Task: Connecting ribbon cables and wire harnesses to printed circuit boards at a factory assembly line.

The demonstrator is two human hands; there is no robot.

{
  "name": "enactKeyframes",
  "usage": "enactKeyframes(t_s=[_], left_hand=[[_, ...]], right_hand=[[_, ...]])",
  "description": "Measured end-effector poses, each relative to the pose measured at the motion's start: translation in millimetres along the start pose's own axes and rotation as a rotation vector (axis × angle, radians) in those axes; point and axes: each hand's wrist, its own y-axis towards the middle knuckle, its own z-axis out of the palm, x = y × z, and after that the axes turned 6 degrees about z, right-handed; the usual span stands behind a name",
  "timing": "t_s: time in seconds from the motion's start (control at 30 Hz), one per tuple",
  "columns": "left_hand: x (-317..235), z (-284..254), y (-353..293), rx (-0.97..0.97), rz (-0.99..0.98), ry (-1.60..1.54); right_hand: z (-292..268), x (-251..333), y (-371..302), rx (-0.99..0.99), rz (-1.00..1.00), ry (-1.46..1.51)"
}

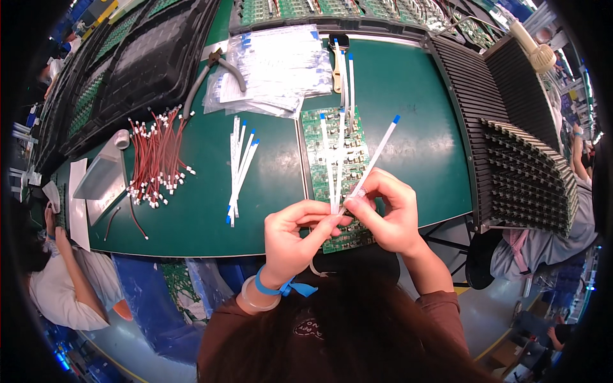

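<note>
My left hand (300, 233) pinches the near ends of white flat ribbon cables (329, 159) with blue tips, over a green circuit board panel (352, 167). Between the thumb and fingers of my right hand (388, 207) is another ribbon cable (377, 153), slanting up to the right. The two hands nearly meet above the near part of the panel. Further ribbon cables (350, 83) reach past the panel's far edge. A loose group of the same cables (239, 172) lies on the green table to the left. Fingers hide the cables' near ends.
Red wire leads (159, 156) with white connectors are heaped at the left, beside a tape dispenser (105, 172). Pliers (217, 64) rest near plastic bags (274, 67). A black slotted rack (472, 121) holding boards (530, 172) stands right. Black trays (147, 57) line the left. Other people work at both sides.
</note>
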Motion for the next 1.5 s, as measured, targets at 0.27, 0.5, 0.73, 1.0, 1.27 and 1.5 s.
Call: enactKeyframes(t_s=[0.27, 0.5, 0.73, 1.0, 1.27, 1.5], left_hand=[[2, 1, 0, -0.027, 0.013, 0.002], [6, -3, 1, -0.084, 0.139, 0.179], [6, -4, -1, -0.044, 0.274, 0.35], [7, -6, 0, -0.078, 0.424, 0.49], [14, 3, -4, 0.121, 0.535, 0.561], [33, 12, -4, 0.161, 0.639, 0.575]], right_hand=[[-1, -5, -3, -0.035, 0.046, 0.07], [-14, 9, 5, -0.381, -0.259, -0.254], [-15, 45, 8, 0.237, -0.385, -0.881], [-16, 37, 18, 0.341, -0.261, -0.678], [-48, 17, 61, 0.175, -0.338, -0.867], [-41, 1, 78, 0.298, -0.437, -1.077]])
